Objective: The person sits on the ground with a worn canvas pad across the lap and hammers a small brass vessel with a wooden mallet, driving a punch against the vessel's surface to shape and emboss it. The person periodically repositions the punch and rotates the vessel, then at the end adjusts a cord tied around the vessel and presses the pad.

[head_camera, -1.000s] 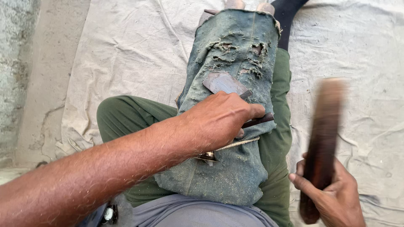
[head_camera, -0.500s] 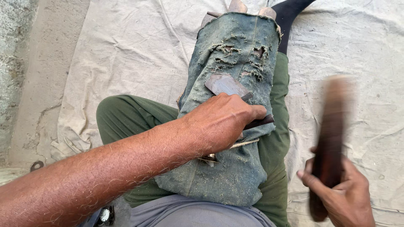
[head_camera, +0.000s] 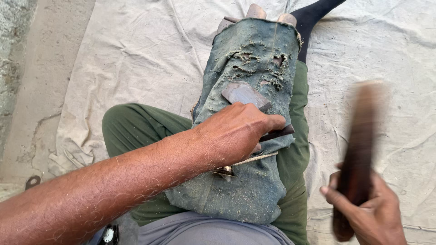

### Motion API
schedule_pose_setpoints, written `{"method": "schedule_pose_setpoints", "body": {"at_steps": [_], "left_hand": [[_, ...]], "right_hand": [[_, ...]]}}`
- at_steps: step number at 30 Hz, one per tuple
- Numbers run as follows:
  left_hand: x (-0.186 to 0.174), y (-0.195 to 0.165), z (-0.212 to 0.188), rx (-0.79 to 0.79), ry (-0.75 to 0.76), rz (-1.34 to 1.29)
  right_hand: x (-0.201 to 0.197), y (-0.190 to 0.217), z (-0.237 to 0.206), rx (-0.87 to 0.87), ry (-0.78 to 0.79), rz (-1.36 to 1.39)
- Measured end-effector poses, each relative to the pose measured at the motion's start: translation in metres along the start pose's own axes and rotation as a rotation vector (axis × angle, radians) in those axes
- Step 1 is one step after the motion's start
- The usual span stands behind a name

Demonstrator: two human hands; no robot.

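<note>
Chisel blade point(head_camera: 244, 94) lies flat on the worn denim pad point(head_camera: 254, 59) over our outstretched leg, just beyond our left hand point(head_camera: 236, 134). That hand is closed over the tool's dark handle point(head_camera: 278, 134), pinning it down. Our right hand point(head_camera: 363, 213), well to the right, is wrapped tight around a wooden mallet point(head_camera: 361, 149), raised and blurred. Sawdust speckles the pad near the left hand, so we judge some cutting is done; how much is left we cannot tell.
</note>
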State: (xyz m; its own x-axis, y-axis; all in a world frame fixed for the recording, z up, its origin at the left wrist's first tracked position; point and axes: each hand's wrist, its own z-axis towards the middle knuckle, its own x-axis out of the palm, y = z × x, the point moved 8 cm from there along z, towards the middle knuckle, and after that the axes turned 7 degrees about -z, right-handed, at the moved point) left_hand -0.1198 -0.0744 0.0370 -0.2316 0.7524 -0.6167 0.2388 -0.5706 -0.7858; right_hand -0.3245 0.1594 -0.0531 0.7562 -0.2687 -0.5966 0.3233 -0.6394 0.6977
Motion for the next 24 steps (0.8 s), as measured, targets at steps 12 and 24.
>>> {"method": "schedule_pose_setpoints", "body": {"at_steps": [12,24], "left_hand": [[-0.003,0.004,-0.005,0.004,0.019,-0.033],[-0.008,0.009,-0.013,-0.035,-0.007,-0.048]], "right_hand": [[-0.004,0.001,-0.006,-0.113,0.028,-0.089],[-0.007,0.017,-0.003,0.044,-0.003,-0.287]]}}
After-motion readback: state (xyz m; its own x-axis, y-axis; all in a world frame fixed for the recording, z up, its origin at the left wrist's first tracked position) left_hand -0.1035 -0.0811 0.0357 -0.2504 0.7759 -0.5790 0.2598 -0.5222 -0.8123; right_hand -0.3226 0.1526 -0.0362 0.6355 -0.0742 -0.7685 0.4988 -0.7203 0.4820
